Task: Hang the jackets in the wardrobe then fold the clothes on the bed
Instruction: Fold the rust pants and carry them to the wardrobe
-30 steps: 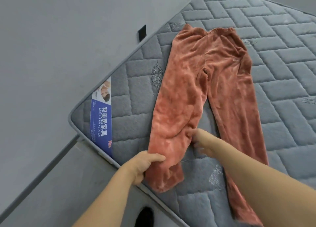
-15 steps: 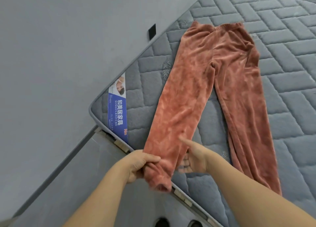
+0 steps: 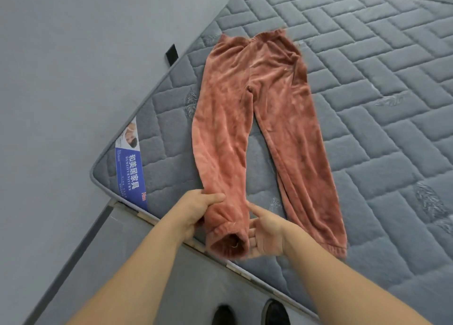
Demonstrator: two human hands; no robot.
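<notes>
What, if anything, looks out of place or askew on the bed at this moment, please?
Little stands out. The rust-coloured trousers lie flat on the grey mattress with legs splayed apart, and the left leg's cuff hangs past the mattress edge, gripped by the left hand; the right hand touches it, fingers straight. No damage visible.

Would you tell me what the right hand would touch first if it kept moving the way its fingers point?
Most likely the cuffed trouser leg gripped by the left hand; the right hand has its open fingers pointing left, right beside it.
</notes>
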